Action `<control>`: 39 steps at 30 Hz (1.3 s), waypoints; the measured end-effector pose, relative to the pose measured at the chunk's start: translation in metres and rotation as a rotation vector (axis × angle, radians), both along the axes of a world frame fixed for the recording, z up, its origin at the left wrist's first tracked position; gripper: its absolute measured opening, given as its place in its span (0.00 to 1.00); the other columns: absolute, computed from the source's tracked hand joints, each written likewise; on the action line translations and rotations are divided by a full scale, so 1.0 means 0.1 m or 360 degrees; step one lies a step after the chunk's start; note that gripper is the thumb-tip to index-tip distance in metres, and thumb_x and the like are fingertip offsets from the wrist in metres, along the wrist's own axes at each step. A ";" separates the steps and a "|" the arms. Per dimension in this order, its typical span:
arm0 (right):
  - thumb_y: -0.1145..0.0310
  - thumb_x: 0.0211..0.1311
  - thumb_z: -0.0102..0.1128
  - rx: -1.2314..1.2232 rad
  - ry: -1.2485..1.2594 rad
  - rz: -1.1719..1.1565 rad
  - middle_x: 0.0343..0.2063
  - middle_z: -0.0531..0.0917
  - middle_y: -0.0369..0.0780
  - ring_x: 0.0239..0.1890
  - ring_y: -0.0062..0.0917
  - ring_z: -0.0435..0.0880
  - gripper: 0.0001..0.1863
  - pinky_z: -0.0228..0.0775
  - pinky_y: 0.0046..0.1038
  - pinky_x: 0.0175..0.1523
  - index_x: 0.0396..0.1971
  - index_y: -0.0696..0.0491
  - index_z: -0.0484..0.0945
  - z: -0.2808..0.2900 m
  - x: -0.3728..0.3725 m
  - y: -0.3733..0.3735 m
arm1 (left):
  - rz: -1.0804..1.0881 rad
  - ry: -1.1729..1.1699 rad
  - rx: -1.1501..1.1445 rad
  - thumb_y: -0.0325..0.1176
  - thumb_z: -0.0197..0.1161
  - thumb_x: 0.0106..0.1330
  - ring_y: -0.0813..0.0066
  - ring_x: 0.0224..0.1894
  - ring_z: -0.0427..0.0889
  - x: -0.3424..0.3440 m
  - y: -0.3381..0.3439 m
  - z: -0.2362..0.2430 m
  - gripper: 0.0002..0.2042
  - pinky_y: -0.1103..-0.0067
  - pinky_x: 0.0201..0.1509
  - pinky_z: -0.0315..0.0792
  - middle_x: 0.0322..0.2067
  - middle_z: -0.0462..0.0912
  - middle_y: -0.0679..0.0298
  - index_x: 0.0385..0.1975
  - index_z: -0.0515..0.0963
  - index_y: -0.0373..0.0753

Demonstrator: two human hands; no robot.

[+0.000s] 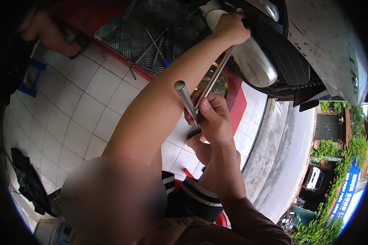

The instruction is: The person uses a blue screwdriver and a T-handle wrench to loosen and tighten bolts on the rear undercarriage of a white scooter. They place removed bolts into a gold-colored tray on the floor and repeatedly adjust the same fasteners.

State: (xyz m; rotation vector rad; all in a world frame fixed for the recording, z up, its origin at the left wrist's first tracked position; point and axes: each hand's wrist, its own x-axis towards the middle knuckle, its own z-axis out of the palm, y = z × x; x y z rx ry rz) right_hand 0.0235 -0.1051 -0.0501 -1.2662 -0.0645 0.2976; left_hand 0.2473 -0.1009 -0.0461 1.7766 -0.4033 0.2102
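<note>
My left hand (233, 29) reaches far up beside the motorbike's silver cover (253, 65). Its fingers are closed at the far end of a long T-handle wrench (216, 76); the wrench's tip is hidden there. Nearer to me, my right hand (212, 116) grips the same wrench where its thick crossbar meets the shaft. One end of the crossbar sticks up next to my left forearm. Behind the shaft, partly covered, is a round gold-coloured tray (218, 83) with small items in it.
A red-edged platform with a dark tread-plate top (122, 41) holds several metal tools and a blue-handled screwdriver (166, 62). At upper left are another person's leg (49, 32) and a blue stool (32, 77). Black cloth (26, 179) lies on white floor tiles (86, 110). A road (290, 151) runs at right.
</note>
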 end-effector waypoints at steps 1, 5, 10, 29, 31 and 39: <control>0.53 0.66 0.57 -0.0003 -0.0030 0.0016 0.22 0.77 0.40 0.24 0.22 0.73 0.22 0.63 0.23 0.30 0.36 0.61 0.76 -0.02 0.00 -0.04 | -0.0193 0.0198 -0.0162 0.39 0.63 0.61 0.70 0.35 0.85 -0.09 0.06 0.04 0.23 0.77 0.40 0.78 0.32 0.85 0.58 0.56 0.74 0.40; 0.48 0.65 0.56 0.0084 -0.0174 0.0014 0.21 0.73 0.39 0.20 0.22 0.66 0.24 0.56 0.23 0.27 0.32 0.60 0.73 0.00 0.01 0.05 | -0.0498 0.0720 -0.0610 0.43 0.56 0.69 0.78 0.30 0.83 -0.38 0.55 -0.04 0.18 0.80 0.30 0.75 0.31 0.83 0.66 0.53 0.74 0.40; 0.53 0.66 0.58 0.0219 -0.0162 -0.0015 0.26 0.76 0.32 0.25 0.12 0.68 0.19 0.57 0.17 0.28 0.33 0.57 0.76 -0.01 0.08 -0.01 | -0.0060 0.0526 -0.0491 0.43 0.53 0.71 0.89 0.19 0.60 -1.10 1.22 -0.02 0.15 0.88 0.23 0.55 0.20 0.67 0.77 0.44 0.80 0.40; 0.57 0.62 0.64 0.0486 -0.0224 0.0380 0.19 0.74 0.31 0.21 0.11 0.67 0.18 0.55 0.15 0.26 0.38 0.58 0.76 0.01 0.40 -0.16 | -0.0097 0.0167 -0.0295 0.31 0.61 0.67 0.90 0.15 0.59 -2.80 1.30 0.54 0.25 0.88 0.19 0.54 0.12 0.61 0.73 0.64 0.66 0.35; 0.58 0.61 0.65 0.0422 -0.0281 0.0445 0.19 0.73 0.31 0.20 0.11 0.67 0.18 0.55 0.15 0.24 0.38 0.58 0.76 0.06 0.42 -0.24 | -0.0261 0.0152 0.0104 0.32 0.62 0.66 0.90 0.15 0.59 -2.83 1.34 0.52 0.23 0.87 0.19 0.54 0.11 0.61 0.73 0.61 0.70 0.34; 0.66 0.67 0.58 0.0396 -0.0077 0.0311 0.19 0.72 0.32 0.24 0.15 0.68 0.11 0.61 0.17 0.30 0.39 0.59 0.75 0.02 0.35 -0.12 | 0.0330 0.0159 0.0168 0.36 0.62 0.65 0.81 0.15 0.66 -2.86 1.37 0.58 0.20 0.83 0.20 0.59 0.13 0.67 0.67 0.53 0.76 0.31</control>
